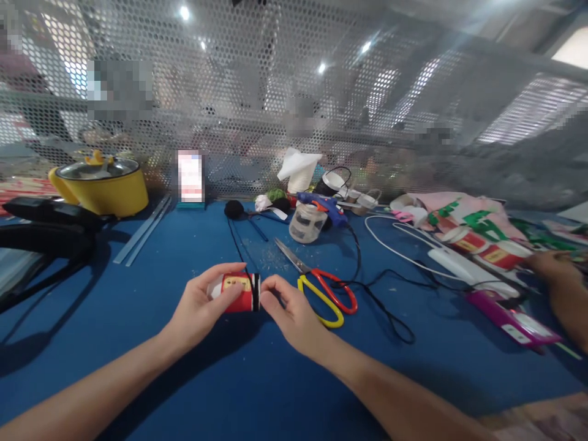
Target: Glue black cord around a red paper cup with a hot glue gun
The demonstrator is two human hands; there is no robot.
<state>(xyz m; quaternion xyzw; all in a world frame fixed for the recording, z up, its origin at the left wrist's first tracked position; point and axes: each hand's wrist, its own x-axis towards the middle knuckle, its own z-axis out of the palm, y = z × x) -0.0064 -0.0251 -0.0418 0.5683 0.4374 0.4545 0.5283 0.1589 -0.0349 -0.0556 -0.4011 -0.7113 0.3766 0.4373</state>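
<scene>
My left hand (pixel 199 306) is closed around a small red paper cup (pixel 239 292) lying on its side, with a yellow label and a black band at its right end. My right hand (pixel 294 312) pinches that black band at the cup's rim. A black cord (pixel 236 242) runs from the cup back across the blue table (pixel 138 343) to a black ball of yarn (pixel 233 209). Scissors with red and yellow handles (pixel 324 291) lie just right of my right hand.
A blue glue gun (pixel 324 205) and a clear jar (pixel 307 223) sit behind the scissors. A yellow pot with a lid (pixel 101 183) stands far left. More red cups (pixel 482 248), white cable (pixel 404 251) and a purple packet (pixel 512 318) lie right, near another person's hand (pixel 558 275). A perforated metal screen (pixel 294 92) closes the back.
</scene>
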